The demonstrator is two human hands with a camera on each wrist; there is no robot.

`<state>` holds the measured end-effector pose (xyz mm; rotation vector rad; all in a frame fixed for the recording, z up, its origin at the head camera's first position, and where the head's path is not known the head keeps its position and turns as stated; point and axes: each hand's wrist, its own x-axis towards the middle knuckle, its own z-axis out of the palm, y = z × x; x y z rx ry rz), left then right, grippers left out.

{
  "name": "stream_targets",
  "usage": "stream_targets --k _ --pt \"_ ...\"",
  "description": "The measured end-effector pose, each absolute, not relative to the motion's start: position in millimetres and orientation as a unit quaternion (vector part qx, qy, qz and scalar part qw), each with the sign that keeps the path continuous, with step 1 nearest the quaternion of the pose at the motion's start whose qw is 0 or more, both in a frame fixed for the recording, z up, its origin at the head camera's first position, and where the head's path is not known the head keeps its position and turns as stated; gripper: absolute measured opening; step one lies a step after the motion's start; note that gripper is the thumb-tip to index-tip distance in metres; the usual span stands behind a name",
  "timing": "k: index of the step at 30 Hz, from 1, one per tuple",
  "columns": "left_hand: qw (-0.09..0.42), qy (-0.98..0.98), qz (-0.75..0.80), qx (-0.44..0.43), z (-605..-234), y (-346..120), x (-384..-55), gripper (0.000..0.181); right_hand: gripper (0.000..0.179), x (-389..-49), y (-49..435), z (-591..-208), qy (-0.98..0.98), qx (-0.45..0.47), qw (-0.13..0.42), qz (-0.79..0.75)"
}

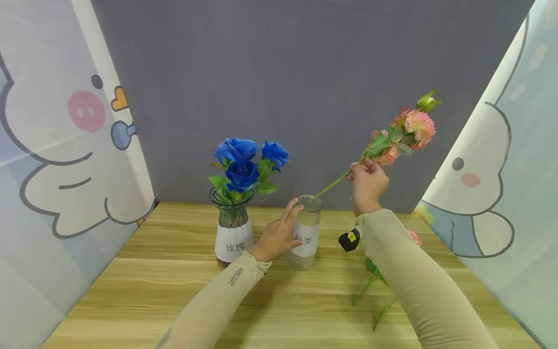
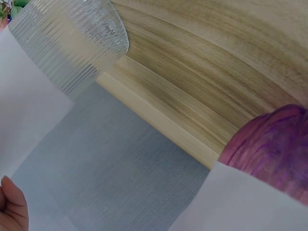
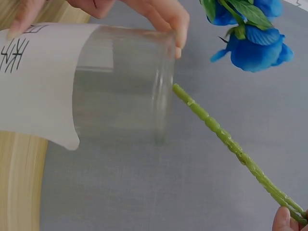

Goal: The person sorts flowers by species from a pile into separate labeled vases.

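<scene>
My right hand (image 1: 369,186) pinches the green stem of a pink flower spray (image 1: 419,127), its blooms leaning up and right. In the right wrist view, the stem's cut end (image 3: 177,88) is at the mouth of a clear glass vase (image 3: 120,103), right by the rim. My left hand (image 1: 281,235) holds that vase from its left side, thumb on the white paper label (image 1: 310,240) and fingers up by the rim. The left wrist view shows the vase's ribbed base (image 2: 72,43) and only a bit of the left hand (image 2: 14,204).
Left of the hands stands a dark glass vase (image 1: 233,213) with a white label, holding blue roses (image 1: 241,175). More green stems (image 1: 365,291) with a pink bloom (image 1: 414,237) lie on the wooden table (image 1: 305,310), partly under the right forearm. A grey panel (image 1: 305,72) rises behind.
</scene>
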<state>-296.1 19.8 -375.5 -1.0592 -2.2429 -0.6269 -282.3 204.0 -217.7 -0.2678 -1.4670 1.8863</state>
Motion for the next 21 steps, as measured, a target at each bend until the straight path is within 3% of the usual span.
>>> stream_targets --k 6,14,21 --pt "0.288 -0.841 -0.23 -0.396 -377 22 -297 0.097 0.013 -285 197 -223 -0.593 -0.091 0.371 0.709" --pt "0.295 -0.839 -0.23 -0.394 -378 22 -298 0.097 0.031 -290 184 -231 -0.671 -0.083 0.346 0.65" --pt "0.3 -0.839 -0.231 -0.391 -378 21 -298 0.096 0.033 -295 172 -235 -0.734 -0.067 0.32 0.595"
